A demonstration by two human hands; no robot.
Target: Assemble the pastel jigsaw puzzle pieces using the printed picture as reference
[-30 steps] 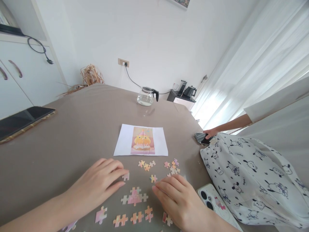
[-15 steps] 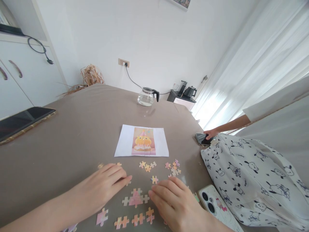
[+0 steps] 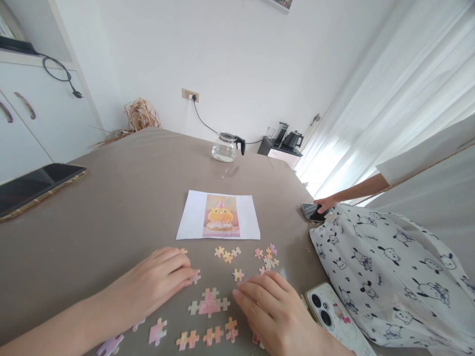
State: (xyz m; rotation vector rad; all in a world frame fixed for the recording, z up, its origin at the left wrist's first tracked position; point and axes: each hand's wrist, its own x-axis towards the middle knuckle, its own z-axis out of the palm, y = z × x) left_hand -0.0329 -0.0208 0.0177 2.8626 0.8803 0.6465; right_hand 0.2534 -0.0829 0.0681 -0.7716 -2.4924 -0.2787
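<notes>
My left hand (image 3: 163, 277) is closed, thumb and fingers pinching the edge of a small pale pink jigsaw piece (image 3: 196, 277) on the table. Palm down, my right hand (image 3: 272, 309) rests with bent fingers together; anything under them is hidden. Just beyond its fingertips lies a yellow-and-blue jigsaw piece (image 3: 238, 275). Between my hands sits a joined pink-and-grey puzzle section (image 3: 209, 302). Nearer me are joined orange pieces (image 3: 187, 339) and a loose pink piece (image 3: 158, 332). Farther out lie a yellowish cluster (image 3: 227, 256) and a pink-and-orange cluster (image 3: 269, 257).
A paper with a printed cake-like character (image 3: 189, 217) lies beyond the pieces. A glass pot (image 3: 223, 149) stands farther back. At right are a phone in a white case (image 3: 336, 316) and a patterned bag (image 3: 389, 277); another person's hand (image 3: 326, 202) touches a phone. A dark phone (image 3: 40, 183) lies at left.
My left hand shifts slightly; its fingers cover much of the pale piece half a second ago, and it shows at the fingertips now. My right hand stays near the same spot, shifting slightly.
</notes>
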